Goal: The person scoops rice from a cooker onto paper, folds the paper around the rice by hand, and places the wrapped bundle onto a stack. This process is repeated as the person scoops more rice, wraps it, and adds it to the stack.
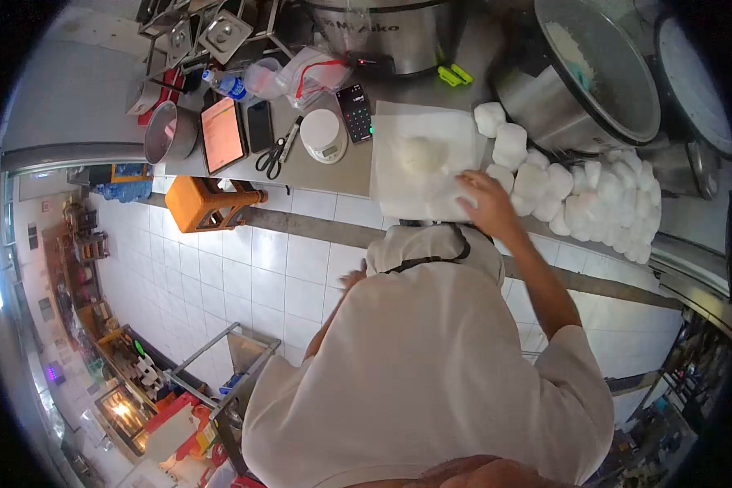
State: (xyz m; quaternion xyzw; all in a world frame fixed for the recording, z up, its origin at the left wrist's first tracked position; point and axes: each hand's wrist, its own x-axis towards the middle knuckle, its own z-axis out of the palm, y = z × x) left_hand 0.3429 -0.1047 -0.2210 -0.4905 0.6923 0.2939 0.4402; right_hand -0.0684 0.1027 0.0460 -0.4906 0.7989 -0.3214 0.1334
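A white mound that looks like rice [421,153] sits on white wrapping paper [390,183] at the front edge of the counter. My right hand [488,203] reaches over the paper's right side, fingers apart and touching or just above the sheet. Several white wrapped bundles [537,185] are piled right beside that hand. Low at my side, off the counter, hangs my left hand [354,277], partly hidden by my shirt; its visible fingers look loosely extended, with nothing seen in them.
A large metal pot [545,106] with white contents stands behind the bundles. Left of the paper lie a calculator [354,112], a kitchen scale [322,134], scissors [272,159], a phone [259,127] and a tablet [223,135]. An orange stool [189,203] stands below.
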